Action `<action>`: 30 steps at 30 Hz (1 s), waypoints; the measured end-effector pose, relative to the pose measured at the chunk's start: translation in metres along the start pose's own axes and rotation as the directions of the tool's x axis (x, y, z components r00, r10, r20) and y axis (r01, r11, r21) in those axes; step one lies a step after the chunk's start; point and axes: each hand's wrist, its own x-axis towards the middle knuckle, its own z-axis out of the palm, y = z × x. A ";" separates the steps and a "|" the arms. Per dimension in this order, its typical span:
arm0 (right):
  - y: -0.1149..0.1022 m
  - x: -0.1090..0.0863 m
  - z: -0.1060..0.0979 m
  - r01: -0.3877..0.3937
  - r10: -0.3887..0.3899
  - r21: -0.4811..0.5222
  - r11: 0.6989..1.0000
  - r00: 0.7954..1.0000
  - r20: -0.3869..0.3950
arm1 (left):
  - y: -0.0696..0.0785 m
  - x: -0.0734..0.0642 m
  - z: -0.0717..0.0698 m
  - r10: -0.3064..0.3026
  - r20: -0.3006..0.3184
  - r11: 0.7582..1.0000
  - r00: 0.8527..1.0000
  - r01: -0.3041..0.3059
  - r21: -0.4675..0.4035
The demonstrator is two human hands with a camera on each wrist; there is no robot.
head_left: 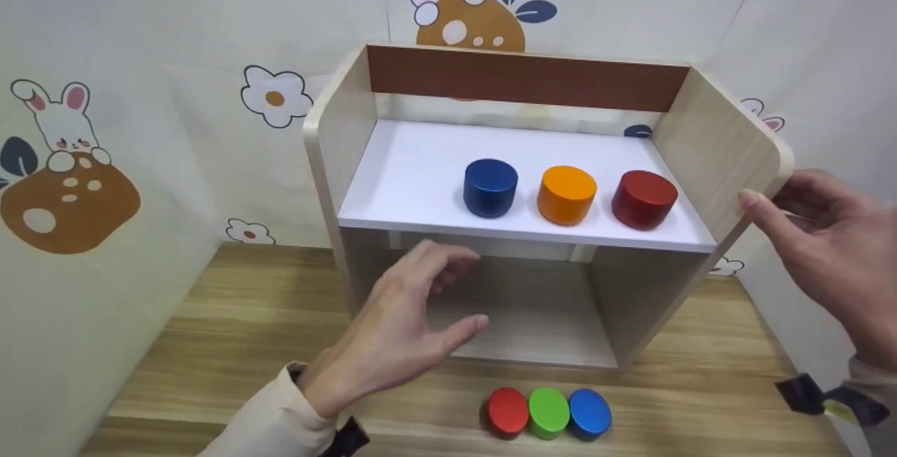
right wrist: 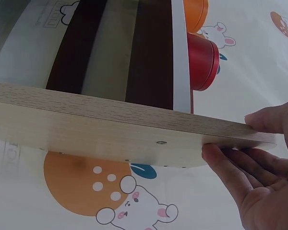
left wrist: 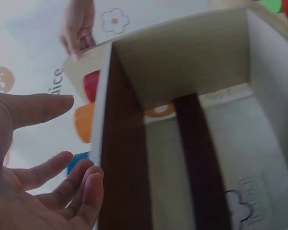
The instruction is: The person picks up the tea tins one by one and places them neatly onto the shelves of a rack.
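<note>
A small wooden shelf unit (head_left: pixel 725 138) with a white upper board stands in front of me. My right hand (head_left: pixel 834 247) holds its right side panel near the upper front corner. In the right wrist view the thumb (right wrist: pixel 269 119) lies on the panel's edge, with the fingers (right wrist: pixel 230 167) against its outer face. My left hand (head_left: pixel 396 327) hovers in front of the lower compartment, thumb and fingers spread apart, holding nothing. On the upper board sit a dark blue cylinder (head_left: pixel 490 191), an orange cylinder (head_left: pixel 566 196) and a dark red cylinder (head_left: pixel 643 201), spaced in a row.
In front of the unit, a red cylinder (head_left: pixel 507 412), a green cylinder (head_left: pixel 548 413) and a blue cylinder (head_left: pixel 590 413) stand side by side on the wooden table (head_left: pixel 259 317). A brown board (head_left: pixel 525 80) spans the unit's top back. Patterned wall covering (head_left: pixel 182 29) rises behind.
</note>
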 end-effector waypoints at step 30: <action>-0.004 -0.001 0.000 0.022 -0.021 0.034 0.999 1.000 -0.005 | -0.079 -0.060 0.158 -0.319 0.473 0.939 0.821 0.343 0.037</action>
